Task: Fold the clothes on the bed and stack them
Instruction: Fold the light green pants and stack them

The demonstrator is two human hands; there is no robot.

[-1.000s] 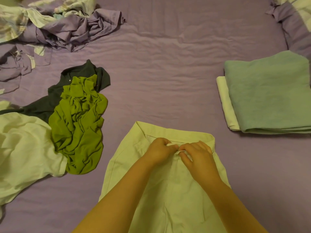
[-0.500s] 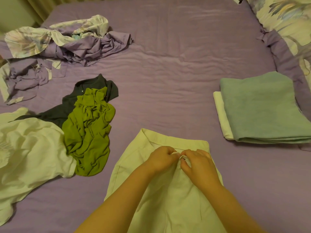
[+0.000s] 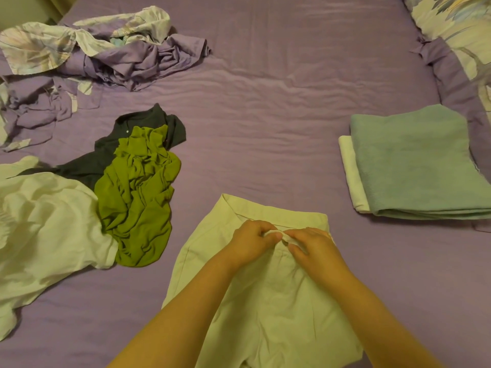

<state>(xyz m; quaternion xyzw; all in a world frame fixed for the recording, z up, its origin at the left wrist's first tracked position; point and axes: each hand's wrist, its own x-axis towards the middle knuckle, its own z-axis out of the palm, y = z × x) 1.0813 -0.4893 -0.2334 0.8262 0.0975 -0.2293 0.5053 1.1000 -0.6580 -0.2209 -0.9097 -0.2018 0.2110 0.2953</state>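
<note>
A pair of pale cream trousers [image 3: 268, 296] lies flat in front of me on the purple bed [image 3: 265, 107], waistband away from me. My left hand [image 3: 252, 241] and my right hand [image 3: 312, 247] meet at the middle of the waistband, each pinching the cloth at the fastening. At the left lie unfolded clothes: a crumpled olive-green garment [image 3: 138, 195] on top of a dark shirt [image 3: 143, 126], and a white garment [image 3: 45, 224]. On the right sits a folded stack: a grey-green piece [image 3: 422, 163] over a white one [image 3: 352, 171].
A rumpled purple and floral sheet [image 3: 101, 57] is heaped at the far left. A floral pillow [image 3: 462, 30] with a purple border lies at the far right corner. Bare purple bedding stretches across the middle of the bed.
My hands stay at the waistband, fingers working slightly at the fastening. My head has tipped up, so everything on the bed sits lower in the frame and the pillow shows.
</note>
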